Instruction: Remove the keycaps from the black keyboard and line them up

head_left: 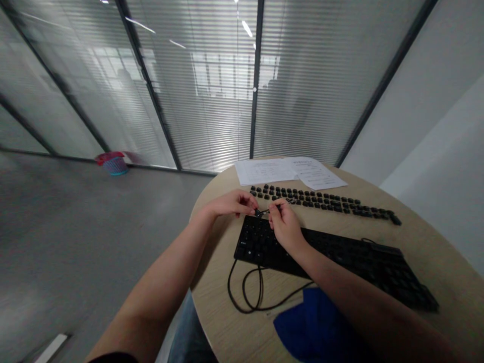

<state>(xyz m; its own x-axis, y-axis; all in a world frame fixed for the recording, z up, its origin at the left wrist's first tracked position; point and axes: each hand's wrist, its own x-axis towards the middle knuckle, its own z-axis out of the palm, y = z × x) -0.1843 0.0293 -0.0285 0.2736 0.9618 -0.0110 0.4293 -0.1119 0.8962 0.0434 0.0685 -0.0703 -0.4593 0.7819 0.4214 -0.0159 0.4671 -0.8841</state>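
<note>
A black keyboard (340, 257) lies on a round wooden table (416, 222), its cable (249, 292) looped near the front edge. Behind it several loose black keycaps (325, 199) lie in rows. My left hand (232, 203) pinches a small black keycap (258, 213) above the keyboard's left end. My right hand (284, 224) is closed on a thin wire tool (273, 208) whose tip meets that keycap.
Two printed sheets (287, 170) lie at the table's far edge. A blue object (313, 327) sits near the front edge. Glass walls with blinds stand behind. A red and blue basket (112, 163) rests on the grey floor at the left.
</note>
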